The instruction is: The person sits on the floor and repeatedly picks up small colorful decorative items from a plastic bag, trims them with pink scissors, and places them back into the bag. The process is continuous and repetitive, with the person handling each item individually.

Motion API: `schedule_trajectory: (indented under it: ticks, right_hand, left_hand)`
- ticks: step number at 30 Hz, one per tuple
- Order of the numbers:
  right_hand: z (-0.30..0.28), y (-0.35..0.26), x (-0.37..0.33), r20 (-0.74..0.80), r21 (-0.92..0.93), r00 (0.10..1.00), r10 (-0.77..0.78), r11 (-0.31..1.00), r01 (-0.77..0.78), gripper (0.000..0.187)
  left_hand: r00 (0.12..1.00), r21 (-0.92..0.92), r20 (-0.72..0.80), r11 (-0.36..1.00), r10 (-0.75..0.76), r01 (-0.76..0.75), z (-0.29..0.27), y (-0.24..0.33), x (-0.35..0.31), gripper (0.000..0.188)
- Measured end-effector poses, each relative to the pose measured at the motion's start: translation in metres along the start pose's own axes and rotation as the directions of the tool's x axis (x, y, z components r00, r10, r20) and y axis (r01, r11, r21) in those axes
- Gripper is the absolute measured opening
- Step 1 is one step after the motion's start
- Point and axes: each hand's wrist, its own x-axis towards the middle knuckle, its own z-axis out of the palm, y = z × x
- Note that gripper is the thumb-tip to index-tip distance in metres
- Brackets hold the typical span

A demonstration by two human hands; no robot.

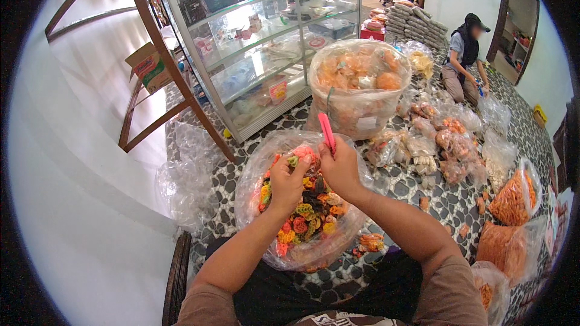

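Between my legs stands a large clear plastic bag [249, 196], its mouth spread wide, full of colourful curly crackers [308, 208] in yellow, orange, red and dark green. Over it my left hand [286, 182] is closed on pink and green crackers [306, 153]; whether a small clear bag wraps them I cannot make out. Close beside it, my right hand [340, 170] grips a flat bright pink strip [327, 133] that sticks up past the fingers and looks doubled. The right fingertips meet the edge of the pink and green bunch.
Ahead stands a big sack of orange snacks [360, 105], near a glass display case [260, 54]. Filled bags [450, 139] cover the floor at right, where a person [465, 60] kneels. At left are crumpled clear plastic [190, 175] and a wooden frame [175, 72].
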Motion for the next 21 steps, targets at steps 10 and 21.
schedule_trajectory:
  ticks: [10, 21]
  right_hand:
    - [-0.007, 0.021, 0.004, 0.179, 0.211, 0.983, -0.046, 0.977, 0.007, 0.024]
    - [-0.009, 0.032, 0.005, 0.060, 0.135, 0.990, 0.129, 0.981, -0.136, 0.020]
  left_hand:
    - [0.995, 0.003, 0.097, 0.999, 0.031, -0.032, 0.003, 0.004, -0.001, 0.028]
    - [0.994, -0.146, 0.106, 0.989, 0.033, -0.018, 0.011, -0.007, -0.010, 0.018]
